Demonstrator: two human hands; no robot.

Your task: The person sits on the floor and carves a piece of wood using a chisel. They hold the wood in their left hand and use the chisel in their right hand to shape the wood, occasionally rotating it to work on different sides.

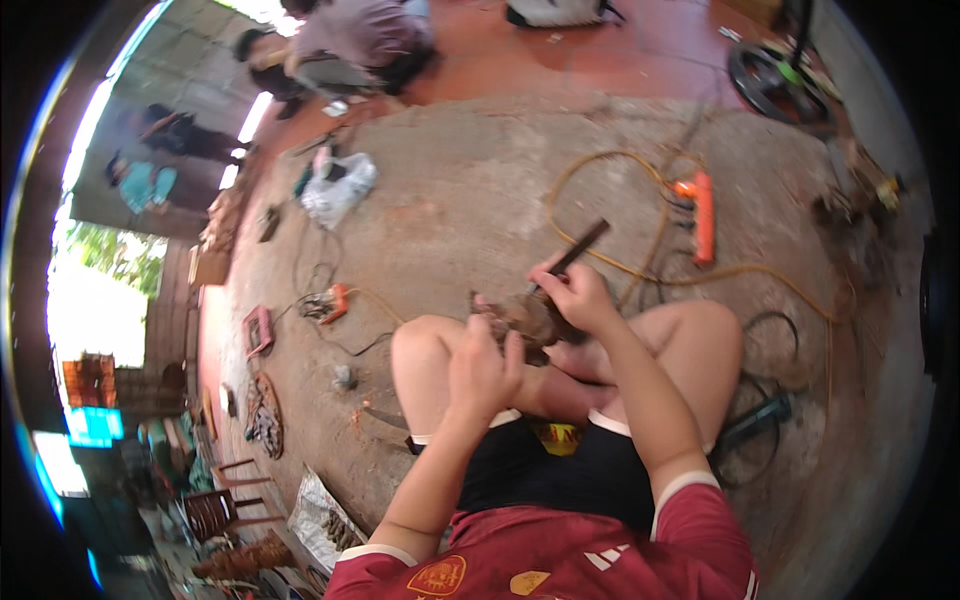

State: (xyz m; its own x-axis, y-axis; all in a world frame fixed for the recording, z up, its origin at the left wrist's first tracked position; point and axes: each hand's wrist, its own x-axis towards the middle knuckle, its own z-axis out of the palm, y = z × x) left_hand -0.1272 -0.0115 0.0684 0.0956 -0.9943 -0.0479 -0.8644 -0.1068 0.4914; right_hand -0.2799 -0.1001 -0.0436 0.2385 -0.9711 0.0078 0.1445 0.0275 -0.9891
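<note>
I sit cross-legged on the floor with a brown, rough, knobbly piece point(532, 318), perhaps carved wood, held over my shins. My left hand point(482, 368) is closed on its left side. Above its right side, my right hand point(577, 296) grips a dark, straight, stick-like hand tool point(584, 247). The tool's long end slants up and to the right, away from my fingers. Its working end points down at the brown piece, and the tip is too small to make out.
An orange power strip point(704, 218) with a yellow cord point(740, 270) lies ahead on the right. A dark teal power tool point(755, 422) rests by my right knee. A plastic bag point(340, 188) and a small orange socket block point(338, 302) lie to the left. People point(360, 45) are farther off.
</note>
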